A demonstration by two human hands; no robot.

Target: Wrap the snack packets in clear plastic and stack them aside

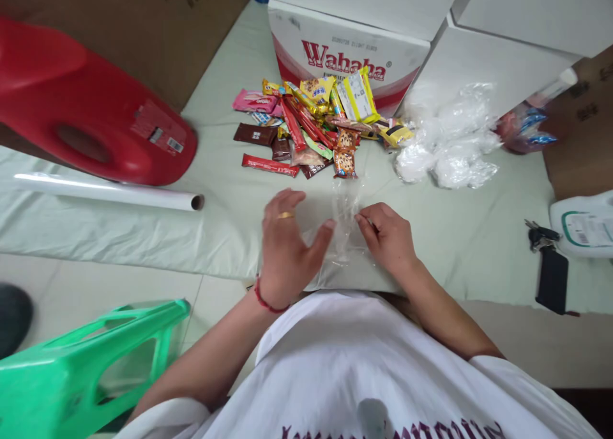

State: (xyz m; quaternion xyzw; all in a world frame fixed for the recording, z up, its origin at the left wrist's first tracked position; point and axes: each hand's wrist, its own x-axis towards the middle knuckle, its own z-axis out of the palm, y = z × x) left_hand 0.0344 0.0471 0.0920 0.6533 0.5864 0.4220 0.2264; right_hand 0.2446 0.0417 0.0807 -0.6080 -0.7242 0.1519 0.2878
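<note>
A clear plastic bag (345, 218) lies on the pale green cloth in front of me, between my two hands. My right hand (389, 234) pinches the bag's right side between thumb and fingers. To its left my left hand (290, 247) is open, with the thumb apart from the curved fingers and nothing in it. A pile of wrapped snacks (306, 123) sits just beyond the bag. Nearest the bag is a brown cookie packet (345, 162), and a red stick packet (269, 165) lies at the pile's front left.
Several crumpled clear plastic bundles (450, 145) stand right of the snacks, before white boxes (354, 49). At left are a red jug (96, 113), a white roll (110, 192) and a green stool (96, 369). Keys and a black case (552, 279) lie near the right edge.
</note>
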